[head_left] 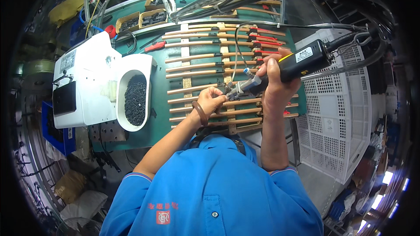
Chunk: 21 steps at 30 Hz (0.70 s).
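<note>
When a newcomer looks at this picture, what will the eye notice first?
Probably the black tool in the right hand, right of centre. Next come the wooden strips lined up across the green table, and the white machine at left, its oval tray holding small black pieces.

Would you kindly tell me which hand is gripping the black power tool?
The right hand, wrapped around the power tool; the left hand, with a brown bangle, is beside the tool's tip.

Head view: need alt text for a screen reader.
The right hand grips a black power tool angled toward the left hand, over copper-coloured rods on a green bench. At left, a white machine with a bowl of dark pieces; at right, a white crate.
</note>
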### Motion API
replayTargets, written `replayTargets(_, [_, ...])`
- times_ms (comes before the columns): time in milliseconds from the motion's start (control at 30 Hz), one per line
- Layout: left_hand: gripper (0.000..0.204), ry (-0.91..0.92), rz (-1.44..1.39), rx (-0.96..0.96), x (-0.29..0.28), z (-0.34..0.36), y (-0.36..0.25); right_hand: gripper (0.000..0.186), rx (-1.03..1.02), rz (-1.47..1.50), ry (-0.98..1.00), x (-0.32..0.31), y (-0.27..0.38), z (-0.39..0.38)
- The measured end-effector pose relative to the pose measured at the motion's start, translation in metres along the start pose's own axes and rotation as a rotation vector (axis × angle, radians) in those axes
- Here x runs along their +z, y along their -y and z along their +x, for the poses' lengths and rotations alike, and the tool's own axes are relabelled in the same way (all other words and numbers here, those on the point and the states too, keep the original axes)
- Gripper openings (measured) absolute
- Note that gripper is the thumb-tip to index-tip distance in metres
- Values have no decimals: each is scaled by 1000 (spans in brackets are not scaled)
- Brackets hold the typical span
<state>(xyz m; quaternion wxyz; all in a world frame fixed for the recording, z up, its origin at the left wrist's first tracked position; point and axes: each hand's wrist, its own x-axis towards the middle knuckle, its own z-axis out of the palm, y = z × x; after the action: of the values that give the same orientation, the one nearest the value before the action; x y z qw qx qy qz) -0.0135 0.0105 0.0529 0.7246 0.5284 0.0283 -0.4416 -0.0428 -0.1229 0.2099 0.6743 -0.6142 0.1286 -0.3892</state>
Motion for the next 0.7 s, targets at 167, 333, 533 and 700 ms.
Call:
replayTargets(167, [22, -53, 244, 114, -5, 0, 11, 31, 21, -2, 44, 5, -4, -5])
replayTargets(333, [24, -179, 671, 732, -7, -17, 20, 29, 30, 18, 51, 8, -9, -5])
replayTargets(533, [21, -81, 158, 200, -18, -4, 31, 31, 51, 57, 92, 14, -17, -17])
replayTargets(700, [19, -123, -76, -20, -5, -24, 25, 32, 64, 88, 272, 10, -5, -11])
